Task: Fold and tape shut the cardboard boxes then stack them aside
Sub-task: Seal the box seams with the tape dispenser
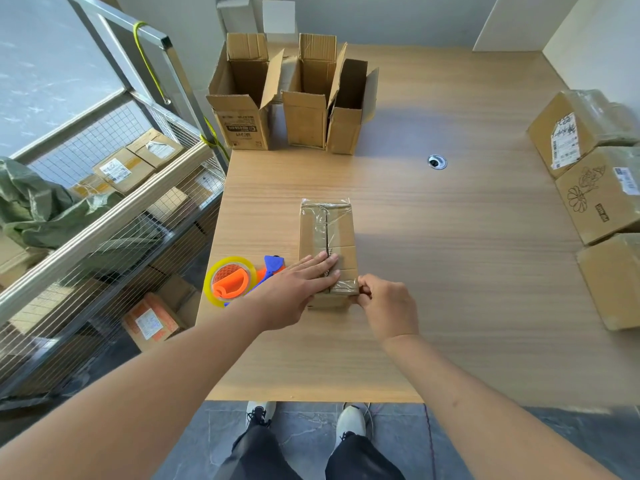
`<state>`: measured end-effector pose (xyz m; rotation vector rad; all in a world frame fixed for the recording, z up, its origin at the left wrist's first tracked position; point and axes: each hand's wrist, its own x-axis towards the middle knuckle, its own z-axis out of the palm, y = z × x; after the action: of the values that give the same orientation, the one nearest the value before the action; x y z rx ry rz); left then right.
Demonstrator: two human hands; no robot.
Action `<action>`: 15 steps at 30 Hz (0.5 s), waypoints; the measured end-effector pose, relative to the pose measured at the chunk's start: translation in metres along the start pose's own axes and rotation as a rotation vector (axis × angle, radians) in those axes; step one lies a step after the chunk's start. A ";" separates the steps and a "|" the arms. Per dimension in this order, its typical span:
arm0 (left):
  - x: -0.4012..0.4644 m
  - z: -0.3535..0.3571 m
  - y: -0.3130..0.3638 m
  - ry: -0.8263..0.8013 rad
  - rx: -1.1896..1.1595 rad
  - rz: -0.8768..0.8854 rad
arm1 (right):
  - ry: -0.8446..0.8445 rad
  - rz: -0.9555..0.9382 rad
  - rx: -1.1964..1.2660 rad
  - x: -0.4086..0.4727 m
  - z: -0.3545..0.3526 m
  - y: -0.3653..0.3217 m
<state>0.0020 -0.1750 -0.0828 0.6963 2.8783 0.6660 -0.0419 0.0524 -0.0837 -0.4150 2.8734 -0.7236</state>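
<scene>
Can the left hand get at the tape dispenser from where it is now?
Probably yes. The left hand lies flat on the box, the tape dispenser sits on the table right beside it, and nothing stands between them.

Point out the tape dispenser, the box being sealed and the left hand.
tape dispenser (231,280): head view, on its orange core.
box being sealed (327,226): head view, on its taped top.
left hand (294,289): head view, on the back of the hand.

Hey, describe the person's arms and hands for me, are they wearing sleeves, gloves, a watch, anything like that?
Both arms are bare as far up as the picture shows: no sleeves in view. The left hand and right hand are ungloved, with no watch, ring or wristband visible. Below are dark trousers and light grey-white laced shoes.
</scene>
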 end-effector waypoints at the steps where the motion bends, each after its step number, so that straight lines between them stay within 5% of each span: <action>1: -0.001 0.002 0.001 0.013 -0.005 -0.014 | -0.013 0.000 -0.005 -0.001 -0.001 -0.001; 8: 0.016 0.009 0.031 0.082 -0.079 -0.164 | -0.193 0.085 0.078 0.008 -0.018 -0.005; 12: 0.023 -0.005 0.040 0.028 -0.399 -0.259 | -0.183 0.184 0.103 0.015 -0.035 -0.005; 15: 0.026 -0.023 0.036 0.151 -0.562 -0.364 | -0.121 0.209 0.044 0.017 -0.038 -0.010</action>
<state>-0.0113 -0.1429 -0.0465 0.0478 2.6168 1.4186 -0.0638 0.0553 -0.0465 -0.1443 2.7289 -0.6973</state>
